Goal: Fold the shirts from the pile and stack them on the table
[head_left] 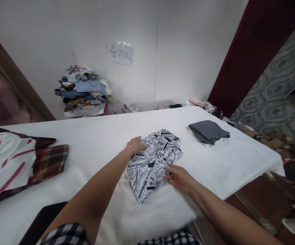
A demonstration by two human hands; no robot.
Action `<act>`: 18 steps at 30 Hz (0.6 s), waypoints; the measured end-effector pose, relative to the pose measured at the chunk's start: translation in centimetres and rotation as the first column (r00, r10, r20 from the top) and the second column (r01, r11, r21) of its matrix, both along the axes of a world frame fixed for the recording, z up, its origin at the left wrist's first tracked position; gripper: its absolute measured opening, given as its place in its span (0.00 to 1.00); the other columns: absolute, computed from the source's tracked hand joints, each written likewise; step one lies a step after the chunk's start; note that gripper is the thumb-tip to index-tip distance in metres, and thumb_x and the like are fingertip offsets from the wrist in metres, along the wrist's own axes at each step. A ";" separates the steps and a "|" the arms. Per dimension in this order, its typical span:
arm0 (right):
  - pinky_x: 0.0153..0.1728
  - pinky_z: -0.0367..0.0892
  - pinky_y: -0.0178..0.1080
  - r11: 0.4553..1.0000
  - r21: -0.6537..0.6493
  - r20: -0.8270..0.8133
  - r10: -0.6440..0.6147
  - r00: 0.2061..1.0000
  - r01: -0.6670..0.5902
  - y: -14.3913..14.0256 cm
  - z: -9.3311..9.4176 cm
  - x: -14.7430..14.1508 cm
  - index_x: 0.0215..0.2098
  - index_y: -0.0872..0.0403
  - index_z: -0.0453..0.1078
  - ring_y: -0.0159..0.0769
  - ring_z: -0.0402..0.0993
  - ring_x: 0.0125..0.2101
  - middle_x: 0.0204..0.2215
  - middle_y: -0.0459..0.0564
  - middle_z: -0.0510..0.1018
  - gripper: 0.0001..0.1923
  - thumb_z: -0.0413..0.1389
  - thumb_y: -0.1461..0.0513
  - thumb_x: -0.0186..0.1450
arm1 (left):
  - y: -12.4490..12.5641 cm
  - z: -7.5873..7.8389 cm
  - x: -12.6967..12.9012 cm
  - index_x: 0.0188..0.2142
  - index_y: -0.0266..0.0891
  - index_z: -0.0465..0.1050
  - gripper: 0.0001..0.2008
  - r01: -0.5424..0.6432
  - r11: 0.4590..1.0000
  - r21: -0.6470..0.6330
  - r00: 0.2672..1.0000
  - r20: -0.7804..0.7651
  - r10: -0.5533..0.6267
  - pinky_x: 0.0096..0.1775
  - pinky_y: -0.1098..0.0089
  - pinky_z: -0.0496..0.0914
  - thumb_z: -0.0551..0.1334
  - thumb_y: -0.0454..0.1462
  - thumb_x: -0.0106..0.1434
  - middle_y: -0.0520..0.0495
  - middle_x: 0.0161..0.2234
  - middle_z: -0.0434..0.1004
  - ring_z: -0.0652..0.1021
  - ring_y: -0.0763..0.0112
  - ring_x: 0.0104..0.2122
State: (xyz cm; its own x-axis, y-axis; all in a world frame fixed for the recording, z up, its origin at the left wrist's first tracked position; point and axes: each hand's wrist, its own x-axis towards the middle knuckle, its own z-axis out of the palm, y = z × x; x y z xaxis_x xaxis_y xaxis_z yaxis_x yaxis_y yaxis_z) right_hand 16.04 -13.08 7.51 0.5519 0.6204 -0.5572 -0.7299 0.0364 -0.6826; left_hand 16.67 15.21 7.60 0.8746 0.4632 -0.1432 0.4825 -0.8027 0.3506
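Observation:
A white shirt with black newspaper print lies folded into a narrow shape on the white-covered table in front of me. At its far left edge, my left hand has thumb and fingers closed on the cloth. My right hand pinches the shirt's right edge, nearer to me, with the fingertips partly under the fabric. The shirt's near end tapers to a corner, and its upper part looks creased.
A folded grey garment rests at the right of the table. At left lie a white garment with red stripes and plaid cloth. A tall clothes pile stands by the wall below a paper sign.

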 end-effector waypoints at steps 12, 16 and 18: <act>0.17 0.68 0.31 0.974 -0.177 0.385 -0.061 0.921 0.139 -2.0 -0.9 0.1 0.41 0.53 0.70 0.32 0.75 0.23 0.27 0.43 0.77 0.29 0.73 0.55 0.44 | 1.9 -0.7 2.7 0.49 0.40 0.77 0.25 -0.038 0.987 -0.156 0.999 0.012 0.041 0.47 0.67 0.69 0.63 0.51 0.56 0.40 0.53 0.78 0.76 0.54 0.53; 0.27 0.77 0.37 0.958 -0.241 0.249 -0.096 0.964 0.157 -3.5 -0.1 -0.8 0.45 0.53 0.68 0.38 0.80 0.32 0.39 0.52 0.80 0.29 0.72 0.55 0.50 | 2.6 -0.9 2.4 0.52 0.41 0.75 0.31 -0.036 0.977 -0.208 0.999 0.007 0.038 0.44 0.65 0.71 0.60 0.56 0.57 0.39 0.53 0.78 0.78 0.52 0.51; 0.28 0.77 0.36 0.962 -0.244 0.185 -0.082 0.979 0.127 -3.4 0.2 -1.0 0.43 0.55 0.70 0.36 0.80 0.33 0.41 0.55 0.80 0.23 0.70 0.56 0.53 | 2.8 -0.9 2.4 0.55 0.41 0.73 0.34 -0.030 0.971 -0.236 0.999 0.006 0.033 0.43 0.66 0.72 0.61 0.57 0.55 0.40 0.55 0.76 0.78 0.53 0.51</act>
State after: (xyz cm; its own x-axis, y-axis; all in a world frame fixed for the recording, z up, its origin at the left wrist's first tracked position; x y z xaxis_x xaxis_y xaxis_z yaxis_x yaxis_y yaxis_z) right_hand 15.01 -16.44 7.74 0.7069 0.4051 -0.5798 -0.6027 -0.0841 -0.7936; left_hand 19.10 17.97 6.71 0.8619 0.4449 -0.2432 0.5020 -0.6813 0.5328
